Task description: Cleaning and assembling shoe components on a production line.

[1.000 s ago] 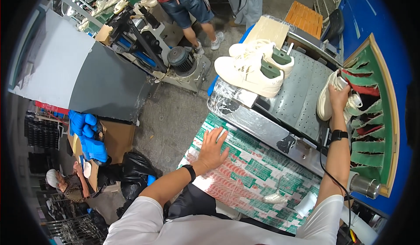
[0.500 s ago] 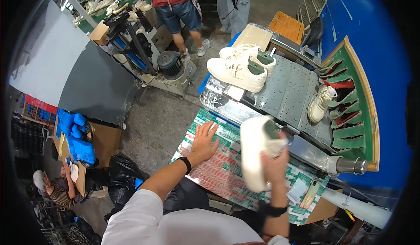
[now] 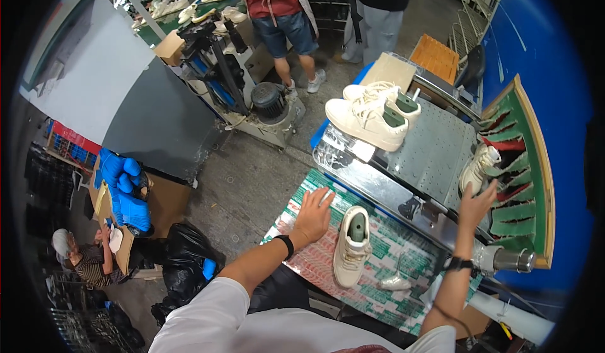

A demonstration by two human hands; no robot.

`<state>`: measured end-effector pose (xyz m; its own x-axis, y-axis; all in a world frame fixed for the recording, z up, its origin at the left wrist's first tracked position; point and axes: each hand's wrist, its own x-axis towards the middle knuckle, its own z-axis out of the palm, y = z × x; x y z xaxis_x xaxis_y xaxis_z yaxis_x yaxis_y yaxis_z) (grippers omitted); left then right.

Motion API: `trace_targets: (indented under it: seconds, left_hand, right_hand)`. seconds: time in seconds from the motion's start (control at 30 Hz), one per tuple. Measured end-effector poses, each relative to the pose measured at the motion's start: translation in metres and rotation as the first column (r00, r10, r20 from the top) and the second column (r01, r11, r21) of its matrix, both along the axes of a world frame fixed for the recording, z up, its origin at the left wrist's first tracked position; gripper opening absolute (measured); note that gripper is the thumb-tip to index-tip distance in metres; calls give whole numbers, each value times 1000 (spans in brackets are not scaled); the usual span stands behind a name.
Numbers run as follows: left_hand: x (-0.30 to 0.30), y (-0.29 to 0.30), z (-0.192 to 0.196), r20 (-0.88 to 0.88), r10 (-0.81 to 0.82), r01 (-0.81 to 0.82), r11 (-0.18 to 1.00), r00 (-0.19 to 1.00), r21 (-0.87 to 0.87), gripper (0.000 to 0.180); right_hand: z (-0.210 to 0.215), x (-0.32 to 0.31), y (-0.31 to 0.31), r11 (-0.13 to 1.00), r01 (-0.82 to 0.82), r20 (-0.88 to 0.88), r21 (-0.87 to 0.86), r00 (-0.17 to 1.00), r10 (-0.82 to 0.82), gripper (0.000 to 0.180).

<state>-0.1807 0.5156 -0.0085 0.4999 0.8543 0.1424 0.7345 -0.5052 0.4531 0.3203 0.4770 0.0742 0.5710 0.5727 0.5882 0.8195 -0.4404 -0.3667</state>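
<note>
Cream sneaker [image 3: 351,247]: sole-down on the patterned counter [image 3: 403,252], beside your flat, spread left hand [image 3: 313,217]. Right hand [image 3: 476,205]: spread, empty, nearing racked sneaker [image 3: 477,167]; grip it mid-body.

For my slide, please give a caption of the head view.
Left hand flat on patterned table beside cream sneaker; right hand reaches toward a sneaker on the green rack.

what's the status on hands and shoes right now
Left hand flat on patterned mat, empty. Right hand open, reaching toward racked shoe. Cream shoe on mat, untouched. Nothing in between.
</note>
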Motion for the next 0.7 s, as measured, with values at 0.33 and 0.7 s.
trace_targets:
  seconds: [0.33, 0.7]
  left_hand:
    - [8, 7, 4, 5, 11, -11, 1000, 1000, -10, 58]
    - [5, -8, 6, 9, -13, 14, 998, 1000, -62, 58]
  right_hand:
    - [-31, 84, 102, 908, 251, -243, -336, 908, -340, 119]
    - [-13, 132, 6, 886, 59, -887, 460, -15, 462, 59]
